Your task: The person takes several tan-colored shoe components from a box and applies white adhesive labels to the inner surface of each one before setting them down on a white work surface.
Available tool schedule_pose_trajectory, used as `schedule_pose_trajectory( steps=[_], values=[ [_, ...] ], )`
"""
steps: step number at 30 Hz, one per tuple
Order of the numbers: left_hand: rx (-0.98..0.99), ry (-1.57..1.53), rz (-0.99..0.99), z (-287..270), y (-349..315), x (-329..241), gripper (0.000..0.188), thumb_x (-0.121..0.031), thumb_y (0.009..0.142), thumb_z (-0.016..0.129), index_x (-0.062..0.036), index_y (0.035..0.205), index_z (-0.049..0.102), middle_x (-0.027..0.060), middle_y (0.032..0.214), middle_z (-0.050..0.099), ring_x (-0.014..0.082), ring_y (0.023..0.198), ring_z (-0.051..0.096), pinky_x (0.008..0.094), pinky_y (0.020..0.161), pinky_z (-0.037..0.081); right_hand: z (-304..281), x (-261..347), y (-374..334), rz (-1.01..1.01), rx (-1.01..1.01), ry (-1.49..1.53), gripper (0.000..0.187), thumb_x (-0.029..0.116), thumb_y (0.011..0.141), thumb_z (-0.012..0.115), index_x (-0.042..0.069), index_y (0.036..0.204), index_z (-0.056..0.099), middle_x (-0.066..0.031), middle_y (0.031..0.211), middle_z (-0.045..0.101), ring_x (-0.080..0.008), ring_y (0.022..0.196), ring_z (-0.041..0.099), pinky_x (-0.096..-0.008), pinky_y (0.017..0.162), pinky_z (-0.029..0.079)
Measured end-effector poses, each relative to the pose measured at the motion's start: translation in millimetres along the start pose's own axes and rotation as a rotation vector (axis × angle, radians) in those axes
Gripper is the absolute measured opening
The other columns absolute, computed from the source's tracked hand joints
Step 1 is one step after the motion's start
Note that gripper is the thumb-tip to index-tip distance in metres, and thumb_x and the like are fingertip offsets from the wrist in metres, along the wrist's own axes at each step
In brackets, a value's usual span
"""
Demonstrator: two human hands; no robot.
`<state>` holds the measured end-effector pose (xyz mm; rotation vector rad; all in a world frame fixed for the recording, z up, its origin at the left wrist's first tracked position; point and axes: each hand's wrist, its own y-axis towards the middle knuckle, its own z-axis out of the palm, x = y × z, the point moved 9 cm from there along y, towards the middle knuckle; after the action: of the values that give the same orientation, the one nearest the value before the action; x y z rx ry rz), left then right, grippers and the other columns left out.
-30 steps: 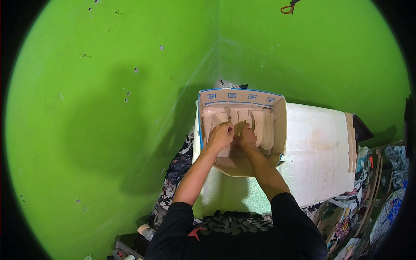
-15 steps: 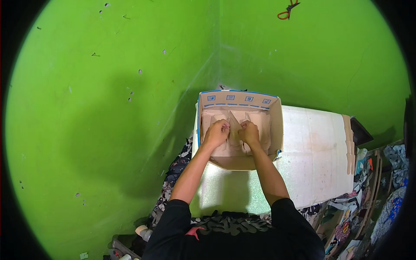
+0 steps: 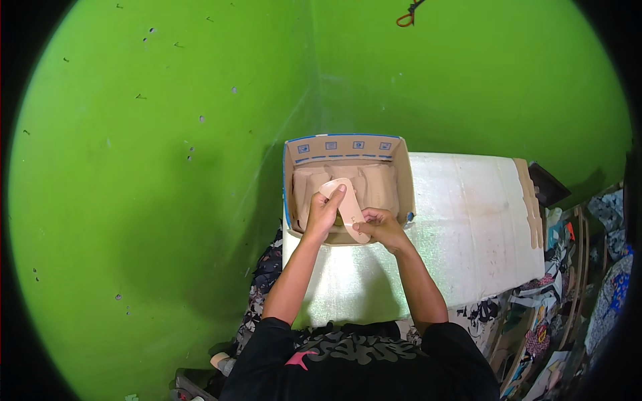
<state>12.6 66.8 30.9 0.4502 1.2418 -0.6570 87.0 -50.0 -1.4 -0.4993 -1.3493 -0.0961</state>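
A beige insole (image 3: 346, 208), long and rounded at both ends, is held between my two hands above the near side of an open cardboard box (image 3: 403, 170). My left hand (image 3: 322, 215) grips its upper left edge, the thumb lying on top. At the lower end, my right hand (image 3: 382, 230) pinches the insole between thumb and fingers. Small dark marks show on its face near my right thumb. Inside the box, beneath and beyond my hands, lie several beige insole-like pieces (image 3: 380, 187), partly covered by the insole and my hands.
The box stands at the left end of a white-topped table (image 3: 475, 220) with brown tape (image 3: 530, 200) along its right edge. Green walls (image 3: 200, 167) meet behind it. Scissors with orange handles (image 3: 406, 19) hang above. Fabric scraps (image 3: 538, 337) are heaped at the right.
Both hands have come up and nearer from inside the box, and the insole now shows face up between them. The whole view has shifted slightly.
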Motion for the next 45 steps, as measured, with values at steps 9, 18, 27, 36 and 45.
schedule_pose_trajectory(
  steps=[9, 18, 27, 36, 45],
  values=[
    [-0.075, 0.062, 0.003, 37.5, -34.5, 12.6, 0.025, -0.024, 0.087, 0.060, -0.0003, 0.093, 0.065, 0.0030, 0.085, 0.064, 0.0086, 0.077, 0.058, 0.0243, 0.069, 0.044, -41.0, -10.8, -75.3, 0.019, 0.005, 0.062, 0.020, 0.008, 0.079, 0.067, -0.003, 0.094, 0.060, -0.0085, 0.080, 0.063, -0.0130, 0.064, 0.060, -0.0245, 0.052, 0.050],
    [-0.071, 0.077, -0.017, 111.6, -89.8, 30.7, 0.025, -0.023, 0.087, 0.061, 0.0005, 0.093, 0.066, 0.0039, 0.083, 0.065, 0.0099, 0.076, 0.058, 0.0252, 0.067, 0.044, -93.4, -30.0, -160.2, -0.032, -0.031, 0.086, 0.013, 0.006, 0.081, 0.065, -0.002, 0.090, 0.061, -0.0059, 0.074, 0.062, -0.0099, 0.061, 0.056, -0.0229, 0.055, 0.046],
    [0.122, 0.060, -0.061, 220.5, -134.7, 86.4, 0.021, -0.021, 0.085, 0.062, -0.0013, 0.094, 0.063, 0.0031, 0.081, 0.064, 0.0099, 0.072, 0.057, 0.0258, 0.065, 0.043, -178.2, -58.9, -248.3, -0.067, -0.132, 0.109, 0.011, 0.006, 0.081, 0.065, -0.001, 0.089, 0.061, -0.0044, 0.073, 0.062, -0.0081, 0.059, 0.054, -0.0220, 0.054, 0.043],
    [0.186, 0.107, -0.130, 319.7, -140.9, 135.7, 0.018, -0.017, 0.083, 0.065, -0.0018, 0.093, 0.062, 0.0032, 0.080, 0.063, 0.0097, 0.071, 0.055, 0.0259, 0.064, 0.042, -271.0, -85.1, -295.2, -0.009, -0.261, 0.120, 0.012, 0.009, 0.080, 0.067, 0.001, 0.087, 0.062, -0.0015, 0.071, 0.060, -0.0063, 0.059, 0.052, -0.0204, 0.054, 0.041],
    [0.274, 0.114, -0.176, 402.1, -98.4, 172.7, 0.023, -0.014, 0.082, 0.063, 0.0000, 0.100, 0.061, 0.0052, 0.087, 0.063, 0.0129, 0.078, 0.057, 0.0291, 0.069, 0.045, -356.5, -90.3, -277.5, 0.039, -0.239, 0.117, 0.012, 0.008, 0.079, 0.067, 0.002, 0.088, 0.060, -0.0008, 0.074, 0.060, -0.0059, 0.063, 0.052, -0.0207, 0.055, 0.041]
  ],
)
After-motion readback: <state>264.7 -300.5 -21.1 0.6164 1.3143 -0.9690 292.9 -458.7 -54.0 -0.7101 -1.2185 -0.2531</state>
